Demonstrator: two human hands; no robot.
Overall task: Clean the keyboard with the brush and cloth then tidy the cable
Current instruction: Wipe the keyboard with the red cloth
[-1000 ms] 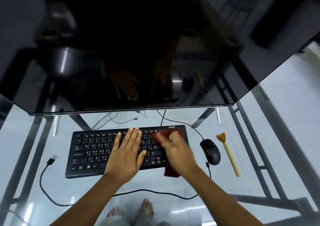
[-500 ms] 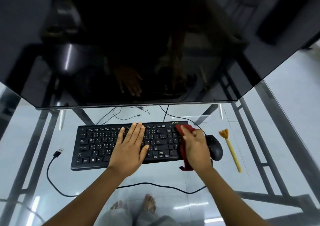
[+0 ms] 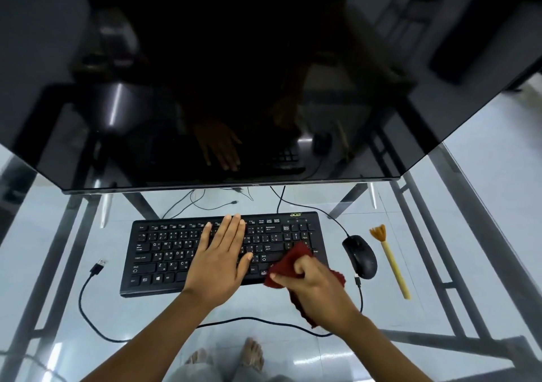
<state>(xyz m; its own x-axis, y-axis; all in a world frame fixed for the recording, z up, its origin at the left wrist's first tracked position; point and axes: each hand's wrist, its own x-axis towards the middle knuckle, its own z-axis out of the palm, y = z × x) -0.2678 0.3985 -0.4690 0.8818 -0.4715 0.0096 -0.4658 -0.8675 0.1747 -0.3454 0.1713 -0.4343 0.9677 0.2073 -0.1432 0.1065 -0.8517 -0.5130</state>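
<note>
Right grip point(image 3: 311, 282) bunches the red cloth point(image 3: 293, 261) on the keyboard point(image 3: 164, 252); left grip point(image 3: 220, 261) (open, flat) steadies it. Wiping step; cable point(image 3: 88, 308) tidying probably follows.

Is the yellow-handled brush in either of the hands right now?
No, the yellow-handled brush lies on the glass desk, right of the black mouse, away from both hands.
</note>
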